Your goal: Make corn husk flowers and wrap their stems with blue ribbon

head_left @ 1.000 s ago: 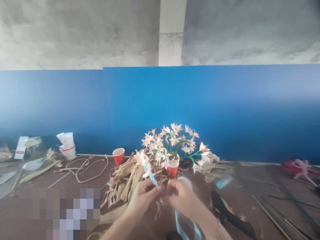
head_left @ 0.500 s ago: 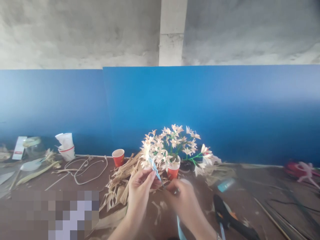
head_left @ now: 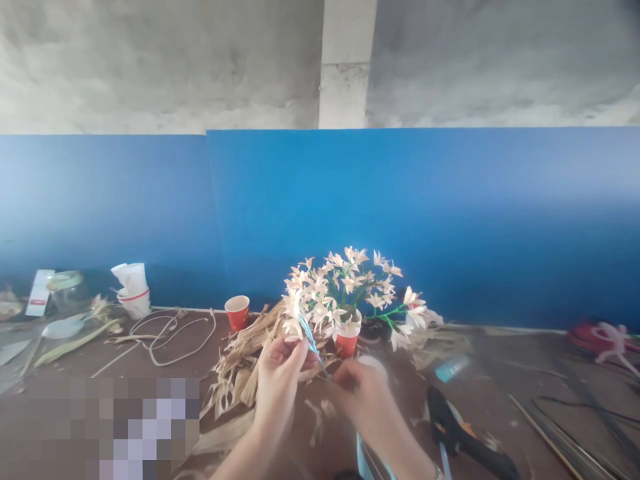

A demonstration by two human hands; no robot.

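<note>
My left hand (head_left: 278, 381) pinches a thin stem wrapped in pale blue tape (head_left: 311, 343), with a cream husk flower (head_left: 293, 313) at its top. My right hand (head_left: 364, 395) is closed on the lower end of the same stem, and a pale blue ribbon of tape (head_left: 361, 457) trails down below it. Both hands meet just in front of an orange cup (head_left: 345, 341) holding a bunch of cream flowers (head_left: 345, 283) on green stems.
Dried corn husks (head_left: 245, 360) lie left of the hands. A second orange cup (head_left: 237, 312), a white cord (head_left: 173, 333), stacked white cups (head_left: 133, 290) and a jar (head_left: 65, 288) stand further left. A black glue gun (head_left: 463, 433) and thin sticks (head_left: 555, 433) lie right. A blue wall (head_left: 400, 213) stands behind.
My left hand rose and turned the stem more upright, bringing its flower up against the bunch. My right hand shifted slightly along the lower stem.
</note>
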